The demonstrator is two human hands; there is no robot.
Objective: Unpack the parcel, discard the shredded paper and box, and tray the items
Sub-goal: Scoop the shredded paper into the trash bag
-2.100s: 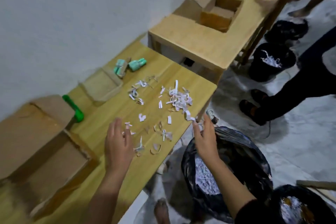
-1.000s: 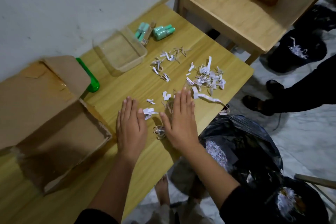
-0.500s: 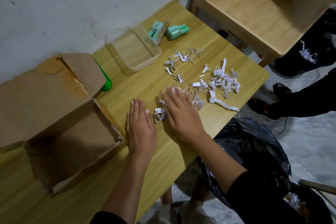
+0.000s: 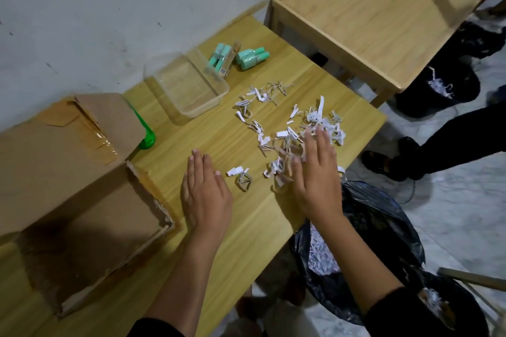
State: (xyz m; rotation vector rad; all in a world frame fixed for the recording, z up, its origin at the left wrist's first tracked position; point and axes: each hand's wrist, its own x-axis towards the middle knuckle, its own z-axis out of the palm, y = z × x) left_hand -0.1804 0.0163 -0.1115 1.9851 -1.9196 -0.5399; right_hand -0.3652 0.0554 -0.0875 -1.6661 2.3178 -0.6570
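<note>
White shredded paper (image 4: 295, 123) lies scattered across the wooden table (image 4: 219, 142). My right hand (image 4: 315, 172) rests flat and open on the near part of the pile. My left hand (image 4: 204, 189) lies flat on the table beside a few loose strips (image 4: 241, 175). The opened cardboard box (image 4: 82, 200) lies on its side at the left, looking empty. A clear plastic tray (image 4: 189, 90) stands empty near the wall. Teal bottles (image 4: 250, 56) and a teal packet (image 4: 220, 59) lie behind the tray. A green item (image 4: 145, 131) pokes out behind the box flap.
A black bin bag (image 4: 369, 227) holding shredded paper hangs open below the table's right edge. A second wooden table (image 4: 369, 16) stands beyond. Another black bin (image 4: 438, 90) and a person's legs (image 4: 438, 145) are on the floor at right.
My right hand has slid to the right over the paper, pushing strips toward the table edge. My left hand stays flat on the table. The other person's hands have left the view.
</note>
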